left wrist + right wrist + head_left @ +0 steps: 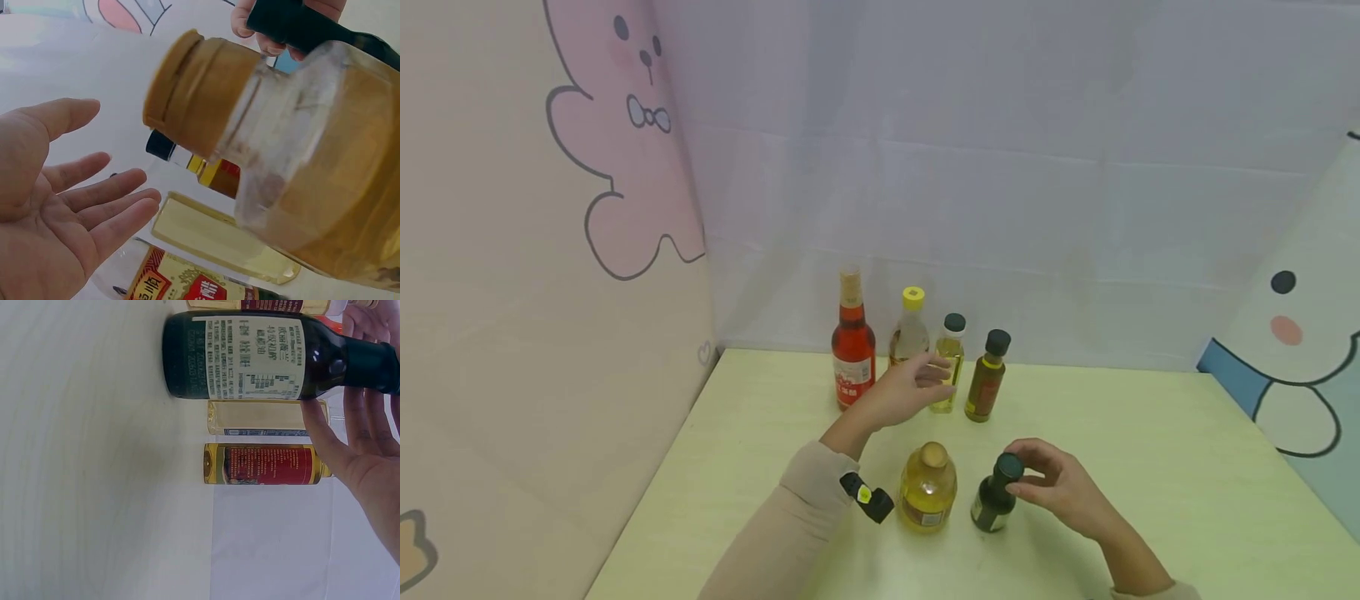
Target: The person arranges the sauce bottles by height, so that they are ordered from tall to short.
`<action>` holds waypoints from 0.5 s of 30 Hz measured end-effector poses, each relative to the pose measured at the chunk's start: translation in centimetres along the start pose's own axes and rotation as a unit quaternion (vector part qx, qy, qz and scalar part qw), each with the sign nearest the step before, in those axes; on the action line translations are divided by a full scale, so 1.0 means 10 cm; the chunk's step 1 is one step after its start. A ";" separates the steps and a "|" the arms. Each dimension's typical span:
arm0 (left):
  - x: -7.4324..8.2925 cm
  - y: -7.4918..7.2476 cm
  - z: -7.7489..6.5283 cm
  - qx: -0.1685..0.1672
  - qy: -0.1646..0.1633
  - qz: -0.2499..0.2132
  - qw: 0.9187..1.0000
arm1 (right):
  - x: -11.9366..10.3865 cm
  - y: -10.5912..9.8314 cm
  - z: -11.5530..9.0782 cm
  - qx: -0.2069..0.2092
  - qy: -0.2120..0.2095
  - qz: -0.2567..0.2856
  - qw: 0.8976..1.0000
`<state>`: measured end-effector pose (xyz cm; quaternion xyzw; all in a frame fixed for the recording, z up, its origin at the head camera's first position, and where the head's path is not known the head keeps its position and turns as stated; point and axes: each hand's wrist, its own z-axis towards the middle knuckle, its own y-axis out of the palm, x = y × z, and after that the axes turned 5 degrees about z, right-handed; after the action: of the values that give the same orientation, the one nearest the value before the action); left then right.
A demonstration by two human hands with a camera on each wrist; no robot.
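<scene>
My right hand [1063, 492] curls its thumb and fingers round the neck and cap of a small dark green bottle [992, 507], which stands upright at the front. In the right wrist view that bottle's white printed label [253, 357] shows, with the thumb at its shoulder. Farther back, my left hand [908, 392] hovers with loosely extended fingers and holds nothing. It overlaps a yellow-capped bottle [912, 333] and a slim bottle of pale oil [943, 407] in the head view. A round bottle of yellow liquid with a golden cap [928, 492] stands between my forearms.
At the back left stands a tall bottle of red liquid [853, 346]. A dark-capped bottle with a red label [987, 387] ends the back row on the right. The pale tabletop [1120, 433] meets a white curtain [1000, 208] behind and printed cloth at the sides.
</scene>
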<state>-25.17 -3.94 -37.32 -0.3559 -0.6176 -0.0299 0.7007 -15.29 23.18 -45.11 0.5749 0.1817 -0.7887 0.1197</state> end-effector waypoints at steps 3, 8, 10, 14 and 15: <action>-0.10 0.00 -0.08 -0.007 -0.001 -0.006 1.000 | 0.00 0.00 0.00 -0.001 0.001 -0.002 1.000; -0.24 0.02 -0.17 -0.021 0.007 -0.014 1.000 | -0.01 0.00 0.00 -0.004 0.003 -0.001 1.000; -0.29 0.02 -0.20 -0.028 0.013 -0.018 0.999 | -0.01 0.00 0.00 -0.004 0.004 -0.001 1.000; -0.37 0.04 -0.24 -0.039 0.026 -0.020 0.999 | -0.01 0.01 0.00 -0.001 0.004 -0.003 1.000; -0.38 0.04 -0.25 -0.041 0.028 -0.020 0.999 | -0.01 0.01 0.00 0.000 0.004 -0.004 1.000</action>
<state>-23.77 -6.51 -40.86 -0.3710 -0.6026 -0.0787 0.7022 -15.21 23.10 -45.04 0.5771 0.1844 -0.7871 0.1159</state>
